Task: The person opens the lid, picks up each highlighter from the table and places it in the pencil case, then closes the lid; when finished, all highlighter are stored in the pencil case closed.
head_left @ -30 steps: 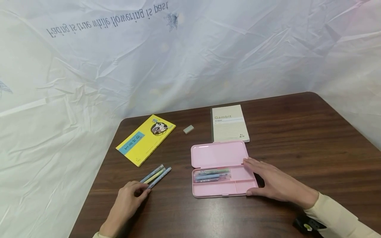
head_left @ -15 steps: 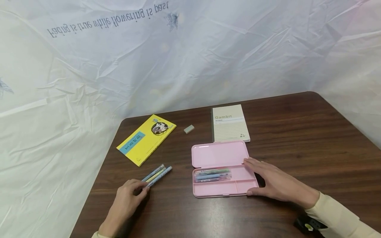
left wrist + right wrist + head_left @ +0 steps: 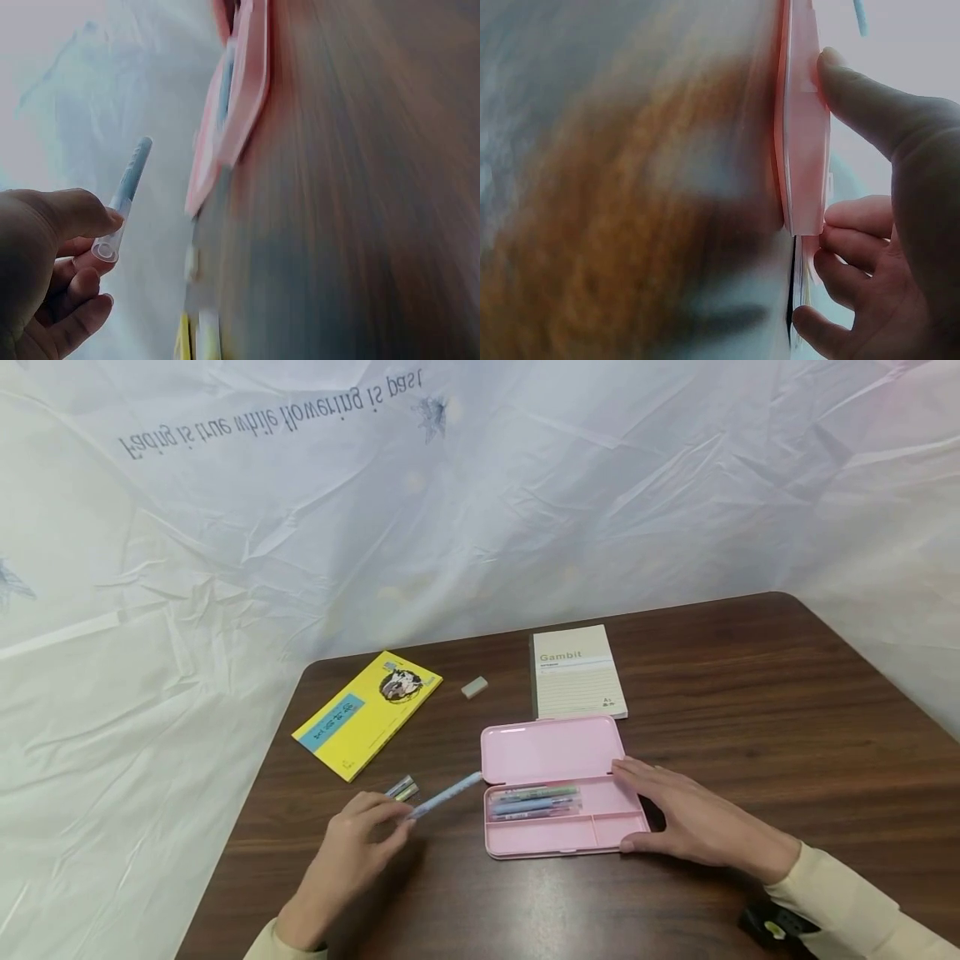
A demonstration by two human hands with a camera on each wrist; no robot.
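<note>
My left hand [image 3: 354,853] pinches a light blue pen [image 3: 450,795] by one end, between thumb and fingertips. In the left wrist view this pen [image 3: 133,174] points up and away, above the table. Its far end reaches the left edge of an opened pink pencil case [image 3: 536,838] in the head view; whether they touch I cannot tell. Several pens [image 3: 534,803] lie in the case's back compartment. My right hand [image 3: 693,817] grips the case's right end, thumb at the front corner and fingers near the hinge. Two more pens [image 3: 402,788] lie behind my left hand, partly hidden.
A yellow booklet [image 3: 375,727] lies at the table's left. Behind the case is a cream notebook [image 3: 579,681], close to the raised lid [image 3: 553,750]. A small eraser [image 3: 475,687] sits between them. White sheeting [image 3: 480,510] hangs behind the wooden table [image 3: 765,693].
My left hand has lifted the light blue pen off the group of three and moved right, toward the case. The other two pens stay on the table. My right hand keeps its place.
</note>
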